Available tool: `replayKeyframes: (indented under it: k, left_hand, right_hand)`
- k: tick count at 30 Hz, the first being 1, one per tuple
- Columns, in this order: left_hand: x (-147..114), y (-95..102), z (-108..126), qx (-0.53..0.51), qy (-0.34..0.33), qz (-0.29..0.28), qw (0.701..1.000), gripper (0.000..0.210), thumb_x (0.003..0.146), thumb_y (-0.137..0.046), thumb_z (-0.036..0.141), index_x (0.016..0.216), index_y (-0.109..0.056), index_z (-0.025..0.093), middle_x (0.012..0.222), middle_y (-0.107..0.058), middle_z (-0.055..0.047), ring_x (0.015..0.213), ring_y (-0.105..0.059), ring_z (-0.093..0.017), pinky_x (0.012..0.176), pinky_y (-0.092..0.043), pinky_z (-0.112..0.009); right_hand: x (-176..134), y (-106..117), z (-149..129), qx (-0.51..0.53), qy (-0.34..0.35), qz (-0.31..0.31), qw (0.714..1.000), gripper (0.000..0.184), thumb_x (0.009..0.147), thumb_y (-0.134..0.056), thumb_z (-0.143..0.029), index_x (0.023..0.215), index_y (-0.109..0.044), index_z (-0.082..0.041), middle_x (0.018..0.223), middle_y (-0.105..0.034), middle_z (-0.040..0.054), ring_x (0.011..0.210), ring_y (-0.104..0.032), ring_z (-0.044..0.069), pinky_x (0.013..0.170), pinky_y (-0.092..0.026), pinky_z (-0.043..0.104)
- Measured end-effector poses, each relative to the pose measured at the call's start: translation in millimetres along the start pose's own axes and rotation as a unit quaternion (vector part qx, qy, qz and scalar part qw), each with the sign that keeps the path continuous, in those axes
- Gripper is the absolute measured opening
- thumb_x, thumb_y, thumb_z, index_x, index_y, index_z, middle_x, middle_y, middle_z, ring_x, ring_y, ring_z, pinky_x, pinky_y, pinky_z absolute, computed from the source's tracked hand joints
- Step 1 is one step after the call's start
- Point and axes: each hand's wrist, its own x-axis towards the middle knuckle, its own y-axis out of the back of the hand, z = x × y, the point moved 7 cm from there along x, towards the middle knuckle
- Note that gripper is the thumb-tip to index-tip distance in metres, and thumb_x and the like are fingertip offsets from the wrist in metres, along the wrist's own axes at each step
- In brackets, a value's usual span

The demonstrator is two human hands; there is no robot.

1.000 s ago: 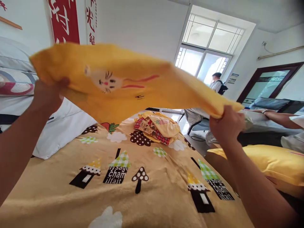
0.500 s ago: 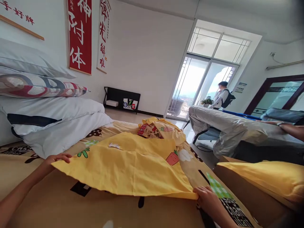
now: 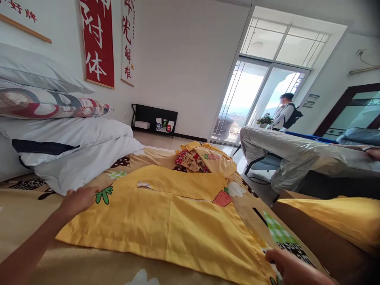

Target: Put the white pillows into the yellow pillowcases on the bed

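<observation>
Basically the bed (image 3: pixel 97 267) fills the front, with a tan blanket covered in little house prints. Past it on the right is a table (image 3: pixel 311 148) wrapped in clear plastic, and a stack of bedding (image 3: pixel 80 136) is piled along the left side. Someone with a backpack (image 3: pixel 282 114) stands over by the glass door. Yellow case (image 3: pixel 133 221) is spread pretty flat on the blanket, right in the middle, near edge a bit curved, carrot print at its far right. Yellow pillow (image 3: pixel 335 215) off to the right, and a bundle (image 3: pixel 221 160) of folded cloth sits just beyond the case. Left hand (image 3: pixel 78 202) is at the case's left edge, fingers close together, loosely bent; can't tell if they're pinching any cloth. Right hand (image 3: pixel 292 264) is by the right edge, fingers curled in, blurry, so no clue whether they've got hold of it.
</observation>
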Motion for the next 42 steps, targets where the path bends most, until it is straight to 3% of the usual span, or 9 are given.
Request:
replayKeyframes:
  k: [2,6,8,11,14,18,27,34,42]
  left_hand:
    - [5,-4.2,72,0.025,-0.102,-0.006,0.994,0.041,0.085,-0.036,0.012,0.115,-0.064,0.017,0.127,-0.061,-0.012,0.120,-0.053,-0.029,0.100,-0.034,-0.050]
    - [5,-37.0,216,0.005,-0.234,0.000,0.972,0.050,0.094,-0.036,0.028,0.143,-0.041,0.020,0.153,-0.034,-0.008,0.141,-0.028,-0.021,0.112,-0.025,-0.043]
    - [-6,-72.2,261,-0.005,-0.267,-0.020,0.963,0.054,0.094,-0.034,0.026,0.148,-0.033,0.019,0.156,-0.026,-0.007,0.144,-0.023,-0.021,0.115,-0.021,-0.046]
    - [-24,-131.7,278,0.004,-0.255,-0.064,0.965,0.053,0.093,-0.032,0.020,0.145,-0.039,0.017,0.152,-0.034,-0.010,0.141,-0.030,-0.022,0.113,-0.026,-0.048]
    - [-30,-167.3,260,0.008,-0.237,-0.083,0.968,0.051,0.095,-0.028,0.022,0.143,-0.042,0.019,0.152,-0.033,-0.009,0.141,-0.029,-0.022,0.113,-0.026,-0.048]
    - [-11,-170.7,220,0.006,-0.238,-0.091,0.967,0.052,0.097,-0.027,0.041,0.147,-0.036,0.026,0.156,-0.023,-0.004,0.144,-0.022,-0.021,0.116,-0.019,-0.049]
    - [57,-139.6,30,0.070,0.034,-0.034,0.996,0.056,0.095,-0.026,0.043,0.148,-0.033,0.024,0.157,-0.021,-0.008,0.145,-0.016,-0.023,0.114,-0.014,-0.055]
    - [59,-107.9,-12,0.009,0.157,0.026,0.987,0.061,0.088,-0.038,0.050,0.137,-0.048,0.015,0.145,-0.040,-0.021,0.134,-0.034,-0.038,0.102,-0.033,-0.054]
    - [71,-101.9,-35,0.013,0.117,-0.034,0.992,0.037,0.082,-0.049,0.041,0.097,-0.065,0.010,0.105,-0.067,-0.019,0.101,-0.061,-0.036,0.074,-0.046,-0.039]
  right_hand:
    - [37,20,-41,-0.007,-0.011,-0.064,0.998,0.039,0.057,-0.060,-0.021,0.093,-0.072,-0.027,0.083,-0.073,0.0073,0.081,-0.070,0.027,0.073,-0.056,0.036]
    - [120,50,-170,0.011,0.047,0.072,0.996,0.054,0.085,-0.044,-0.032,0.137,-0.047,-0.017,0.144,-0.046,0.0110,0.128,-0.048,0.028,0.108,-0.035,0.046]
    - [141,22,-227,0.025,0.065,0.088,0.994,0.052,0.093,-0.032,-0.033,0.144,-0.039,-0.024,0.151,-0.036,0.0032,0.138,-0.036,0.021,0.113,-0.029,0.039]
    - [149,-48,-276,0.059,0.061,0.042,0.995,0.047,0.093,-0.033,-0.030,0.138,-0.048,-0.030,0.141,-0.051,0.0010,0.134,-0.041,0.019,0.107,-0.039,0.035]
    - [148,-95,-290,0.087,0.081,0.015,0.993,0.047,0.094,-0.031,-0.031,0.139,-0.046,-0.035,0.140,-0.051,-0.0055,0.134,-0.041,0.017,0.109,-0.036,0.031]
    - [151,-102,-264,0.090,0.097,0.000,0.991,0.046,0.092,-0.039,-0.040,0.137,-0.048,-0.037,0.145,-0.045,-0.0080,0.137,-0.037,0.017,0.113,-0.028,0.030]
    - [152,-100,-66,0.055,-0.140,-0.012,0.988,0.055,0.092,-0.029,-0.040,0.143,-0.041,-0.023,0.151,-0.037,0.0051,0.141,-0.030,0.020,0.113,-0.023,0.045]
    - [152,-103,-25,0.016,-0.281,0.031,0.959,0.054,0.091,-0.033,-0.041,0.138,-0.048,-0.020,0.149,-0.040,0.0082,0.137,-0.036,0.022,0.109,-0.030,0.039]
    - [118,-78,9,-0.012,-0.401,0.101,0.910,0.049,0.085,-0.045,-0.038,0.127,-0.057,-0.015,0.130,-0.056,0.0181,0.125,-0.046,0.034,0.098,-0.037,0.046]
